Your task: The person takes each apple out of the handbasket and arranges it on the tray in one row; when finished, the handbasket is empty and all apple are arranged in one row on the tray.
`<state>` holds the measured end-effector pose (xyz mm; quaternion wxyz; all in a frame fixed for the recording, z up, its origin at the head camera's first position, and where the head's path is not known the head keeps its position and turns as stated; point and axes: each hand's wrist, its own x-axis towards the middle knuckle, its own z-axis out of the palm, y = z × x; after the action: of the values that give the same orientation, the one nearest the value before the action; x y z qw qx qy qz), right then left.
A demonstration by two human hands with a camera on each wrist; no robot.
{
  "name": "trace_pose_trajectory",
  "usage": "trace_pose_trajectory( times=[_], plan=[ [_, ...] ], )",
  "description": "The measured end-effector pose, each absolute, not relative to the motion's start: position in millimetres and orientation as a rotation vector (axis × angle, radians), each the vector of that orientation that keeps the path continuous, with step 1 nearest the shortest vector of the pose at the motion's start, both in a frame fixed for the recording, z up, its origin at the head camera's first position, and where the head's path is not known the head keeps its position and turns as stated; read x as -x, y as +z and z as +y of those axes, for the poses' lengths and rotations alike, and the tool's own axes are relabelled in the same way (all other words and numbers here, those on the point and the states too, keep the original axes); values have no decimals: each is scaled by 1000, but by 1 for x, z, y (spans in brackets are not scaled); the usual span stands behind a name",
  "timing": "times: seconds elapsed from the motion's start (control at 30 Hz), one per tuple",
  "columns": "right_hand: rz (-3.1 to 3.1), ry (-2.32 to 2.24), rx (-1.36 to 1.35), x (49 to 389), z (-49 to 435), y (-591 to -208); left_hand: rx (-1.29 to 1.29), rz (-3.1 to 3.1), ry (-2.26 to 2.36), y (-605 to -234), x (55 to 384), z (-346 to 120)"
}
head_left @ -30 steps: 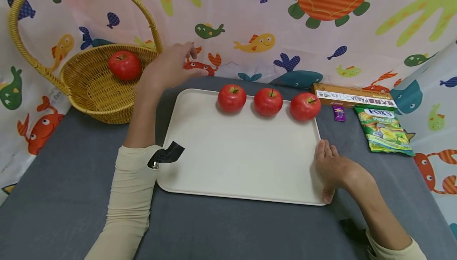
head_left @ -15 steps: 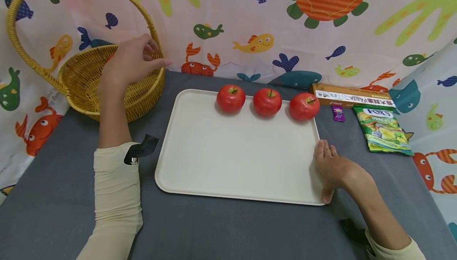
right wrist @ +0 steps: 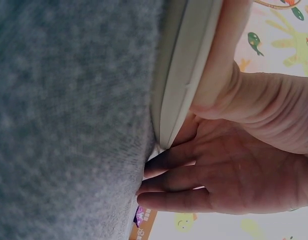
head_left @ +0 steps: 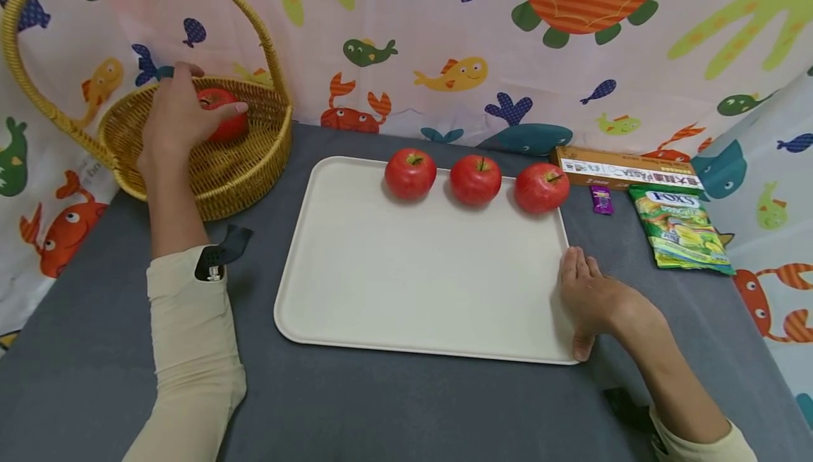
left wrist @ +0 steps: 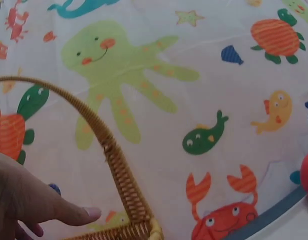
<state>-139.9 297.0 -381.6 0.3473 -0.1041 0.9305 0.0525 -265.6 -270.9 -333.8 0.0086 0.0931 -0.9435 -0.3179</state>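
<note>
My left hand (head_left: 179, 113) is over the wicker basket (head_left: 254, 183), inside its tall handle. Its thumb overlaps the red apple (head_left: 231, 127) in the basket; the other fingers are partly hidden behind the hand. In the left wrist view the thumb (left wrist: 76, 212) points toward the foot of the basket handle (left wrist: 124, 182). My right hand (head_left: 593, 300) rests against the right edge of a white tray (head_left: 419, 286), fingers straight, as the right wrist view also shows at the tray's rim (right wrist: 186, 75). Three red apples (head_left: 411, 174) stand in a row along the tray's far edge.
Right of the tray lie a brown box (head_left: 629, 168), a small purple packet (head_left: 601, 199) and a green snack bag (head_left: 682, 229). A curtain printed with sea animals (head_left: 368, 10) hangs behind the grey-covered table (head_left: 406, 405).
My left hand has moved left, from beside the basket's right rim to over its inside, and the thumb now overlaps the apple there. My right hand stays at the tray's edge.
</note>
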Motion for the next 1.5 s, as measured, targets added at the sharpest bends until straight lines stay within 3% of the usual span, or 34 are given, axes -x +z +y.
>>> trace_pose_trajectory(
  times=[0.33,1.03,1.5],
  plan=[
    [2420,153,287,138,295,-381,-271,-3142,-893,-361,280,-286],
    [2429,183,311,136,295,-379,-489,-2969,-1004,-360,279,-274],
    [2419,127,275,137,296,-379,-485,-2864,-992,-356,281,-274]
  ],
)
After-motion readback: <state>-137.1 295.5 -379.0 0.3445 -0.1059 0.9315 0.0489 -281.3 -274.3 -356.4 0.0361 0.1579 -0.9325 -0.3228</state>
